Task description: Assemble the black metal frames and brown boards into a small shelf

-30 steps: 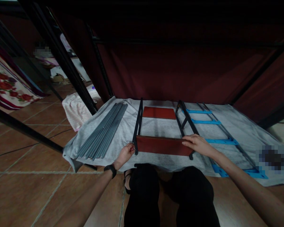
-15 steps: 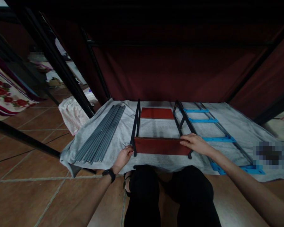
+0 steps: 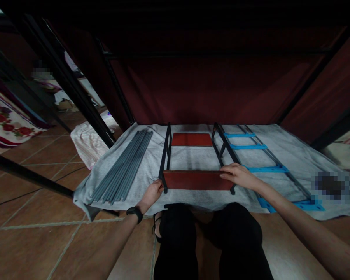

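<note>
A reddish-brown board (image 3: pixel 196 181) stands on edge between two black metal side frames, the left side frame (image 3: pixel 165 155) and the right side frame (image 3: pixel 226 144). My right hand (image 3: pixel 237 175) grips the board's top edge near its right end. At the lower left joint, my left hand (image 3: pixel 154 191) has its fingers pinched together against the side frame; whatever small thing they hold is too hidden to make out. Behind, a second red board (image 3: pixel 191 139) lies between the frames.
Several grey metal tubes (image 3: pixel 124 167) lie bundled at left on the grey cloth (image 3: pixel 146 167). To the right sits a rack of dark rods with blue plastic crosspieces (image 3: pixel 265 169). Black posts (image 3: pixel 76 101) and a dark red curtain (image 3: pixel 198 89) enclose the back.
The view has shifted slightly. Both hands keep their places on the frame and board, with no clear movement of the parts.
</note>
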The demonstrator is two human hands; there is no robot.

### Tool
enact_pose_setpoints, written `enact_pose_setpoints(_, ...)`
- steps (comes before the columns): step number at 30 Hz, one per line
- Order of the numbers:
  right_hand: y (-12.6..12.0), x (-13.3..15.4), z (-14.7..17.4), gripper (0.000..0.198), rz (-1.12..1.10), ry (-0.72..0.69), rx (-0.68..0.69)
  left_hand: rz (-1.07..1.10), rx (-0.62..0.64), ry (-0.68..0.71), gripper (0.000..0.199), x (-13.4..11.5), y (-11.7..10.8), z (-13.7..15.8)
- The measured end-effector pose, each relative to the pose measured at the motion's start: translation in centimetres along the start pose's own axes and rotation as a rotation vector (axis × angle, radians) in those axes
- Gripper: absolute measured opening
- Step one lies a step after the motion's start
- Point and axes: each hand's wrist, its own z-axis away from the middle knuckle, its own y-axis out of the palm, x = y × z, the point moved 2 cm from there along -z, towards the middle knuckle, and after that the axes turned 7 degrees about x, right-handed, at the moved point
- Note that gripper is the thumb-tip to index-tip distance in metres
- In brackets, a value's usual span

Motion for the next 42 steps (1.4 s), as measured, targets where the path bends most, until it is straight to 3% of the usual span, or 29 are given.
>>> enact_pose_setpoints(11,-0.2,0.3,0.0,0.037,0.01,-0.003,0.008,-0.072,0.026,0.03,0.014,0.1,-0.1,-0.2)
enact_pose_setpoints(30,-0.2,0.4,0.0,0.035,0.025,0.008,-0.01,0.058,-0.034,-0.007,0.011,-0.2,-0.1,0.7)
enact_pose_setpoints(33,-0.3,0.5,-0.1,0.034,0.05,0.012,-0.009,0.208,-0.126,-0.088,0.021,-0.5,-0.6,1.5)
enact_pose_setpoints(36,-0.4,0.6,-0.1,0.032,0.061,0.0,-0.016,0.306,-0.338,-0.159,0.034,-2.0,-1.9,2.3)
enact_pose_setpoints(39,-0.4,0.7,-0.2,0.029,0.073,-0.003,-0.018,0.309,-0.536,-0.117,0.046,-5.6,-4.1,3.0)
enact_pose_setpoints(42,-0.4,0.7,-0.2,0.028,0.071,0.001,-0.012,0.185,-0.638,0.009,0.052,-10.3,-6.3,3.5)
